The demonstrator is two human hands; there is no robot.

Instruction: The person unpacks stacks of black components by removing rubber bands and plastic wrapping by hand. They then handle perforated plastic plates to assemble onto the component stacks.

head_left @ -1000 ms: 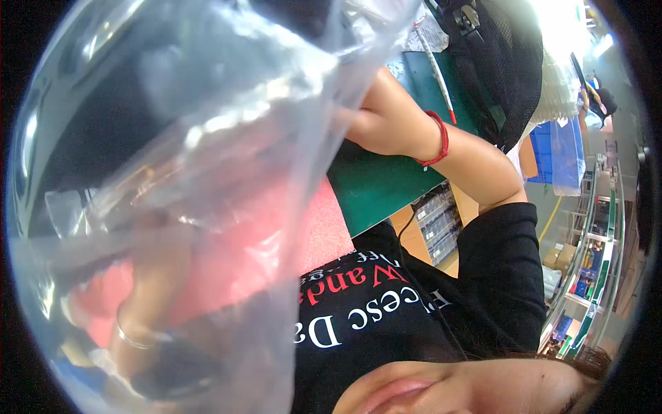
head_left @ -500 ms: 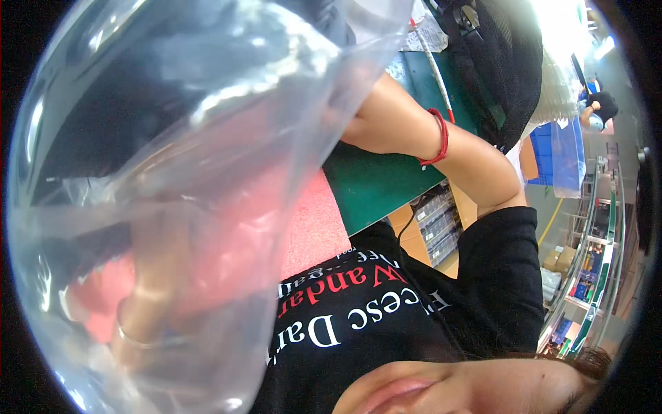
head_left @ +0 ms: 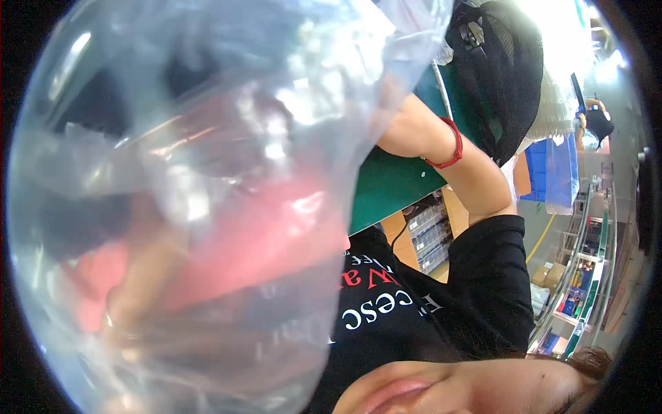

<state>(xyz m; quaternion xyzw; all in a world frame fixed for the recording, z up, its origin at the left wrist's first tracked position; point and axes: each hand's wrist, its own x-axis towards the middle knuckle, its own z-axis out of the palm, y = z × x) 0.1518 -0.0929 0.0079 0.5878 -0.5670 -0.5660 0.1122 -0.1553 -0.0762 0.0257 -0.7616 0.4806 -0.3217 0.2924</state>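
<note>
Hands: L hand point(head_left: 155, 241) was blurred behind clear plastic point(head_left: 324, 76); R hand point(head_left: 396, 124) was at its edge, fingers hidden; couldn't tell if either pinched or spread.
Plastic: hung in front of L hand, reached R.
Pink sheet point(head_left: 265, 245): was betw. hands, seen thru plastic.
Grn tabletop point(head_left: 393, 186): lay under R wrist.
Blk mesh point(head_left: 507, 76): was beyond R wrist.

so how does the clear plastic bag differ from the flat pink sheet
The large clear plastic bag is see-through; the flat pink foam-like sheet is solid-coloured. The bag is creased and shiny, while the sheet looks flatter, with a straight lower edge. The bag is nearer the camera; the sheet shows mainly through it. Both fill part of the view's left half.
</note>
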